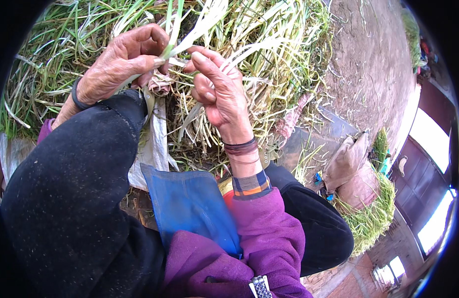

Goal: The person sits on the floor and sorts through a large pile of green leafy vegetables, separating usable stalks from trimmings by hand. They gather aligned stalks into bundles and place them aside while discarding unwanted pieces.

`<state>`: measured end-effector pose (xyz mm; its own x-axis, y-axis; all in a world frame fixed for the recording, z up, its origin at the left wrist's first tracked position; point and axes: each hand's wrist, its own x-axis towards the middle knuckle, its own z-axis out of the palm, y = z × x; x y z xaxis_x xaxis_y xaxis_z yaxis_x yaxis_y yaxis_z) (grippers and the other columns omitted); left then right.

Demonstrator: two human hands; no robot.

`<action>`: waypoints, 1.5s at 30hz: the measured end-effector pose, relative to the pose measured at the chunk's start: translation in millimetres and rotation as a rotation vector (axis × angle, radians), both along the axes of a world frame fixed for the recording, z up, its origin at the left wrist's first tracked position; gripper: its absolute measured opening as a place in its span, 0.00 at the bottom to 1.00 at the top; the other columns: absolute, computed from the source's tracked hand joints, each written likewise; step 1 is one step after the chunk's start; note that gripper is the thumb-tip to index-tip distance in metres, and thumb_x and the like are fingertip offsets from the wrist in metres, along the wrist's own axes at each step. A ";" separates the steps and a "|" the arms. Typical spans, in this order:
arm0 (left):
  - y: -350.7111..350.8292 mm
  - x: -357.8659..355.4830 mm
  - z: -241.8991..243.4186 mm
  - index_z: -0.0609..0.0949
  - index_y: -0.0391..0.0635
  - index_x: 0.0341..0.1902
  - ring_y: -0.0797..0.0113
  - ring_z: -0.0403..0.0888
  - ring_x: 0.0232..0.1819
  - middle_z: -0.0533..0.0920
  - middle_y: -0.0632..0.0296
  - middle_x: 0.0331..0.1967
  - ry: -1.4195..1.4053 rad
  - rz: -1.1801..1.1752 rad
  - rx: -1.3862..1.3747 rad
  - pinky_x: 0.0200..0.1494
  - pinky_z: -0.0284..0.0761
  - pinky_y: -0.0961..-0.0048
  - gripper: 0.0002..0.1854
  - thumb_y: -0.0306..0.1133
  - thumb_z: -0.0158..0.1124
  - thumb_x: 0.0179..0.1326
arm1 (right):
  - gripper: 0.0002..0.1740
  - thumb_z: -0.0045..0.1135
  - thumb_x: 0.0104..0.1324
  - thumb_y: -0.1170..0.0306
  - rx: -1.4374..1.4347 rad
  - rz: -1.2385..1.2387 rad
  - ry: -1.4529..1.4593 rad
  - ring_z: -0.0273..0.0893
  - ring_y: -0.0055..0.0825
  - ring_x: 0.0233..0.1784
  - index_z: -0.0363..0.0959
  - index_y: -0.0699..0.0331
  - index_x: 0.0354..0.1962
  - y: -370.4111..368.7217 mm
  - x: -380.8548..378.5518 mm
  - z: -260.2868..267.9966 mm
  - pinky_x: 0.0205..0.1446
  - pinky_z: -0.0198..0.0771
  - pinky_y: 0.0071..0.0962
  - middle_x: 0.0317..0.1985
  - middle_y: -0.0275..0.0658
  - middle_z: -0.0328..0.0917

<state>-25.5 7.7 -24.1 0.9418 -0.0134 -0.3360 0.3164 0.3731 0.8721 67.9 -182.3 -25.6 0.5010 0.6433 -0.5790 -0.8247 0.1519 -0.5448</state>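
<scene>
My left hand (123,61), at the upper left with a dark band on its wrist, pinches the lower end of a green and white plant stalk (169,48) between thumb and fingers. Close to its right, my right hand (218,83) has its palm turned up, its fingers curled and pale leaf strips (251,46) running from between thumb and fingers. Beneath both hands spreads a large heap of long green and whitish leafy stalks (281,70). Whether the right fingertips touch the left hand's stalk is hard to tell.
A blue cloth (192,201) hangs between my knees, beside a white woven sheet (158,138). Littered brown ground (367,59) lies to the right. Beyond my right knee are a pale pinkish sack (358,182) and a green plant bundle (374,223).
</scene>
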 end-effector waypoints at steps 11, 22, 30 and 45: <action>-1.6 1.8 -7.6 0.70 0.45 0.46 0.78 0.79 0.21 0.78 0.65 0.30 0.045 0.010 -0.124 0.21 0.73 0.84 0.19 0.38 0.67 0.59 | 0.10 0.65 0.61 0.69 -0.020 -0.052 0.019 0.56 0.06 0.12 0.75 0.65 0.34 15.6 -14.7 -7.6 0.14 0.46 0.11 0.22 0.29 0.76; 1.0 16.7 -17.2 0.74 0.42 0.53 0.80 0.81 0.28 0.81 0.67 0.36 0.248 0.039 -0.185 0.25 0.79 0.83 0.18 0.32 0.62 0.61 | 0.09 0.64 0.61 0.71 -0.087 -0.019 -0.121 0.58 0.05 0.15 0.77 0.68 0.37 15.5 -25.9 -13.3 0.16 0.47 0.10 0.24 0.29 0.78; 6.8 10.8 -32.3 0.74 0.43 0.49 0.74 0.81 0.39 0.80 0.62 0.40 0.167 0.175 -0.432 0.43 0.79 0.79 0.12 0.27 0.58 0.63 | 0.09 0.64 0.61 0.74 -0.016 -0.189 -0.118 0.57 0.06 0.14 0.75 0.66 0.38 15.4 -35.8 -16.9 0.15 0.48 0.10 0.27 0.29 0.77; 13.1 1.4 -31.8 0.67 0.34 0.64 0.81 0.71 0.27 0.74 0.68 0.27 -0.098 0.178 -0.389 0.31 0.70 0.87 0.27 0.27 0.55 0.61 | 0.09 0.55 0.69 0.65 0.295 -0.432 -0.374 0.61 0.07 0.13 0.71 0.50 0.47 -18.1 22.7 6.0 0.12 0.58 0.07 0.41 0.45 0.81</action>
<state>-24.1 20.8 -55.9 0.9681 0.0445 -0.2466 0.1398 0.7208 0.6789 90.7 -200.4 -19.6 0.8845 0.4437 -0.1443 -0.4179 0.6158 -0.6679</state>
